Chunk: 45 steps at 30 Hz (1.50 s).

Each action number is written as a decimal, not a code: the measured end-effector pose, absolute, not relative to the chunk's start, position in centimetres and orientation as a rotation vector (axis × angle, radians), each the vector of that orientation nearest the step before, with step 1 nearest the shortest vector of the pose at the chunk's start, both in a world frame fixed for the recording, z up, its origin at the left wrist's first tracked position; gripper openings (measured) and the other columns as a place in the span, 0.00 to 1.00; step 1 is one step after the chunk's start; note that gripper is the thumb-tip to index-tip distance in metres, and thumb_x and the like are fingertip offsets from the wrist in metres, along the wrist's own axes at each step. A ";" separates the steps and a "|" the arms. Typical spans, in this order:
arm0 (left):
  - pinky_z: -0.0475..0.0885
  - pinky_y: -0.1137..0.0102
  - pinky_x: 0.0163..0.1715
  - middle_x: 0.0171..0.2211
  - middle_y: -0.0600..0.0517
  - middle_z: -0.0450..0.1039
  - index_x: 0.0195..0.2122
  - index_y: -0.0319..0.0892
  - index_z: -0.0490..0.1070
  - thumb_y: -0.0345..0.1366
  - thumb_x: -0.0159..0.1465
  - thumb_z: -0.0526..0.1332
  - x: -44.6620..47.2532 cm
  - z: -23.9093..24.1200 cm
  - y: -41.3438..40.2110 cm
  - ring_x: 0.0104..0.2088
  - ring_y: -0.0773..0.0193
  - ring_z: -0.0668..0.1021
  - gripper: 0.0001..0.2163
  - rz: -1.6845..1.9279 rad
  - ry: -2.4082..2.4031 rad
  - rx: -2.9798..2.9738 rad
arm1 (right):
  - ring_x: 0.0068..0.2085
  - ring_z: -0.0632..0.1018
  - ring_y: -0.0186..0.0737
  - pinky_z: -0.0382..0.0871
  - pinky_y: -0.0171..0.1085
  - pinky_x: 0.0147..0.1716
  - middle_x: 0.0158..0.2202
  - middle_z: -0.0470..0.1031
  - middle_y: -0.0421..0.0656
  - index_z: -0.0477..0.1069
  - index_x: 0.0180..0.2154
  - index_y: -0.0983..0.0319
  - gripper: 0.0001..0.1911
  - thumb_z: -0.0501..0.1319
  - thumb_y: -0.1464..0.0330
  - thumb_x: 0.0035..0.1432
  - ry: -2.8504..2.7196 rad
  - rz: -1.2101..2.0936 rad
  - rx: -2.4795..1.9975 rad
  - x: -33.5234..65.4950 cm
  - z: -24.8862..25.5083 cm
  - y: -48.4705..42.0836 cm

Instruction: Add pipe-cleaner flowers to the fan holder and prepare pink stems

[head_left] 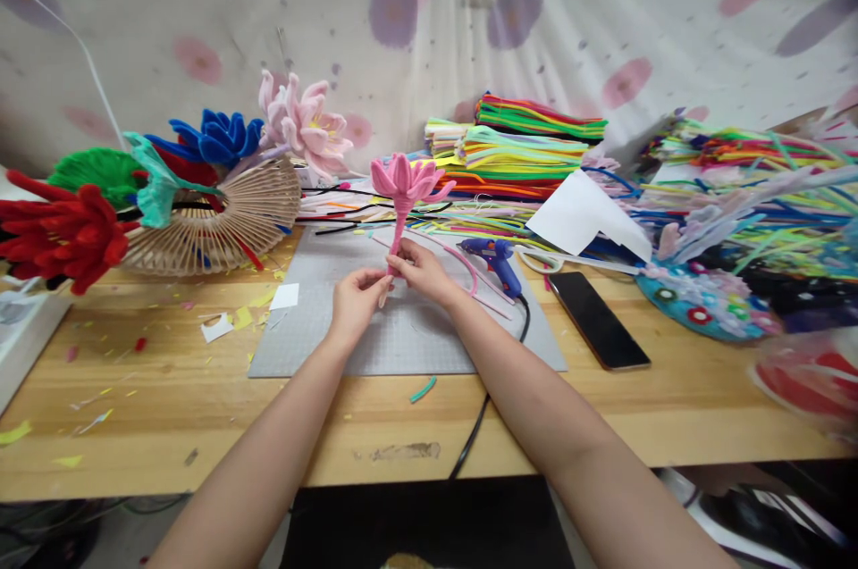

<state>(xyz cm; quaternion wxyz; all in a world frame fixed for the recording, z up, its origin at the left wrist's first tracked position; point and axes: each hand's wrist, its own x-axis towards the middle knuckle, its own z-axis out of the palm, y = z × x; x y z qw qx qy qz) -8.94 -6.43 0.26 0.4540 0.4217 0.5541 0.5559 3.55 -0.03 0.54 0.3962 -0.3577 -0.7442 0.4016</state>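
A flower [403, 185] is showing pink at the frame's centre. Across the top, a whitish curtain [442, 42] is displaying pink and purple spots.

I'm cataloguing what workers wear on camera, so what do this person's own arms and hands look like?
The left hand and right hand are bare, without gloves. The forearms are bare too: no sleeve, watch or bracelet shows. The fingers are too small here to judge nails or rings.

Hands: two [360, 303] [424, 270]. Held pink flower [404, 183]: one. Glue gun [494, 257]: one. Phone [599, 319]: one. Grey mat [416, 346]: one. Slatted fan [263, 210]: one, by my count.
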 end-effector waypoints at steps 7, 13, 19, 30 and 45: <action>0.67 0.72 0.25 0.24 0.49 0.76 0.28 0.38 0.74 0.42 0.47 0.66 -9.2 -0.4 -6.1 0.25 0.64 0.76 0.13 1.378 1.481 1.124 | 0.27 0.66 0.32 0.58 0.32 0.28 0.23 0.64 0.37 0.59 0.26 0.61 0.11 0.54 0.61 0.55 -1.894 0.947 -0.911 3.3 0.8 -0.4; 0.67 0.72 0.26 0.20 0.52 0.73 0.26 0.38 0.73 0.39 0.51 0.63 -9.2 -0.5 -6.1 0.22 0.65 0.75 0.08 1.367 1.519 1.267 | 0.28 0.66 0.32 0.60 0.32 0.30 0.25 0.64 0.37 0.62 0.28 0.61 0.08 0.55 0.64 0.54 -1.960 0.930 -0.887 2.9 1.4 -1.1; 0.71 0.69 0.25 0.24 0.50 0.74 0.29 0.37 0.73 0.44 0.47 0.66 -9.7 0.5 -6.1 0.26 0.62 0.76 0.15 1.484 1.248 1.029 | 0.29 0.67 0.31 0.61 0.31 0.31 0.27 0.68 0.38 0.67 0.31 0.63 0.08 0.56 0.64 0.55 -2.094 0.997 -0.797 3.9 3.4 -1.2; 0.74 0.68 0.28 0.28 0.47 0.76 0.30 0.36 0.72 0.44 0.45 0.69 -9.6 1.4 -6.5 0.31 0.59 0.79 0.17 1.480 1.036 0.879 | 0.29 0.66 0.31 0.58 0.31 0.31 0.25 0.68 0.38 0.69 0.27 0.64 0.09 0.56 0.67 0.56 -2.212 0.892 -0.813 5.2 3.6 -0.1; 0.75 0.68 0.29 0.24 0.56 0.69 0.31 0.41 0.68 0.42 0.49 0.68 -9.7 1.7 -6.8 0.25 0.70 0.73 0.14 1.312 0.767 0.861 | 0.33 0.71 0.34 0.62 0.33 0.35 0.28 0.73 0.40 0.71 0.28 0.64 0.10 0.58 0.64 0.54 -2.169 1.099 -0.699 5.7 4.0 0.1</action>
